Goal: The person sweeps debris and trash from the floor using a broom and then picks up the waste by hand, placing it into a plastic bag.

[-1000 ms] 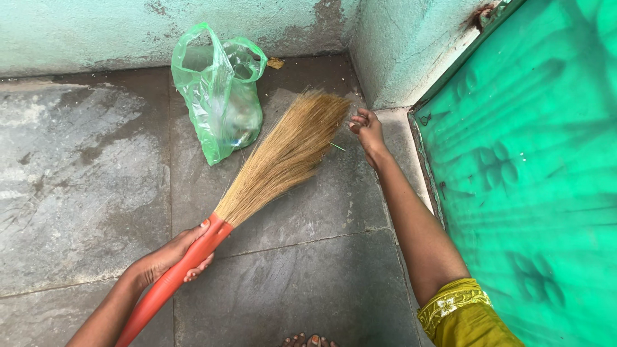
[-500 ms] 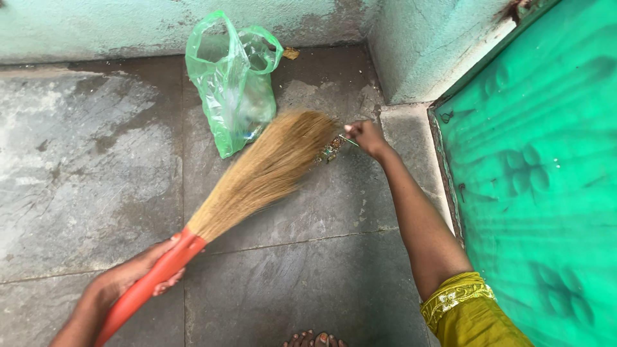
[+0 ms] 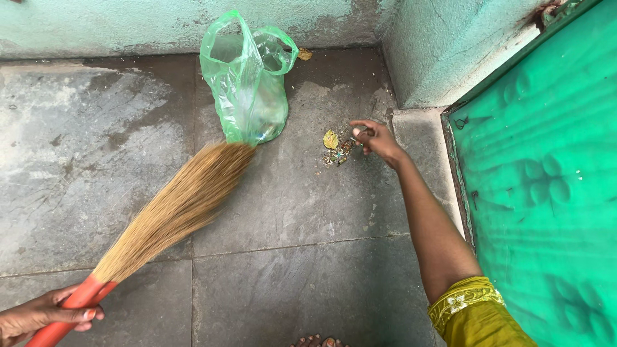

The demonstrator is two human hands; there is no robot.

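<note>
The broom lies slanted at the lower left, its orange handle gripped by the left hand, while the right hand, fingers pinched, should stay low over the little trash pile on the floor.

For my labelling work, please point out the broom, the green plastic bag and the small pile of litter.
broom [image 3: 173, 209], head view, middle of the straw bristles.
green plastic bag [image 3: 247, 96], head view, bag's body.
pile of litter [image 3: 334, 151], head view, yellow leaf's edge.
</note>
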